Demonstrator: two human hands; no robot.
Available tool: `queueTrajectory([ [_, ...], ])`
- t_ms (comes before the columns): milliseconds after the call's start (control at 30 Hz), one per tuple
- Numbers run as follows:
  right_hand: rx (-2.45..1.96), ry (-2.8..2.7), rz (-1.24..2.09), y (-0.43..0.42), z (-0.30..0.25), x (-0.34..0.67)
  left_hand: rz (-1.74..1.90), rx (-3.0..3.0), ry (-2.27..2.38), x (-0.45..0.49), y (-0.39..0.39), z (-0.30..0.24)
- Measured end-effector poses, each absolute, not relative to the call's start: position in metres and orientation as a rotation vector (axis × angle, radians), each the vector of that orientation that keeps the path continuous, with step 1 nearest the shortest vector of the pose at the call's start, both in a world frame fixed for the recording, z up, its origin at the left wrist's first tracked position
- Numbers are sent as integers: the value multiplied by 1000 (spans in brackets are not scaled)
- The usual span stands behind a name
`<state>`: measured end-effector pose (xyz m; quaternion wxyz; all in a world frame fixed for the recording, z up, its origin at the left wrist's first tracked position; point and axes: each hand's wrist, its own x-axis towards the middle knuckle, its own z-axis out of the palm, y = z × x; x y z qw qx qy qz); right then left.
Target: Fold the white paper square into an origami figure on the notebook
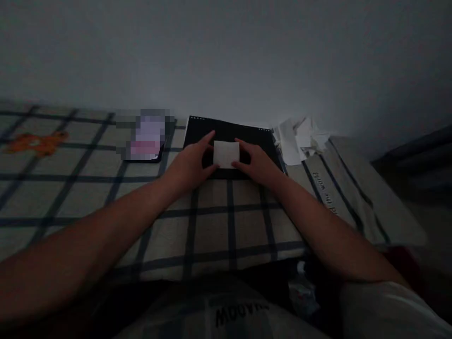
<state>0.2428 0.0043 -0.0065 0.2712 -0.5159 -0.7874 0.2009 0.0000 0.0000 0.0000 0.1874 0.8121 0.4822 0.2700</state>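
The left hand (194, 158) and right hand (259, 161) pinch the small white paper (226, 154) by its sides, over a black pad (229, 131). It looks light and easy to bend or tear, so gentle edge holds seem best.

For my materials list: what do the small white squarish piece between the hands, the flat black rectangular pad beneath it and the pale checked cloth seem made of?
White piece: probably matte paper; it looks flat, without gloss. Black pad: perhaps dull card or plastic; the dim, even surface leaves this open. Checked cloth: likely matte woven fabric; its stripes bend softly.
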Motion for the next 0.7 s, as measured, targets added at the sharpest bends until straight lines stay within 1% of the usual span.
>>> queueTrajectory([
  [233,-1193,-1949,824,2,-8,238,1005,2038,1186,0,-1,-7],
  [433,-1130,-1882,943,4,-11,236,906,1958,1221,2,1,-4],
  [533,-1199,-1879,879,6,-12,238,860,1999,1277,2,-1,0],
  [700,-1366,-1971,605,4,-8,243,819,2303,1474,0,-7,9],
])
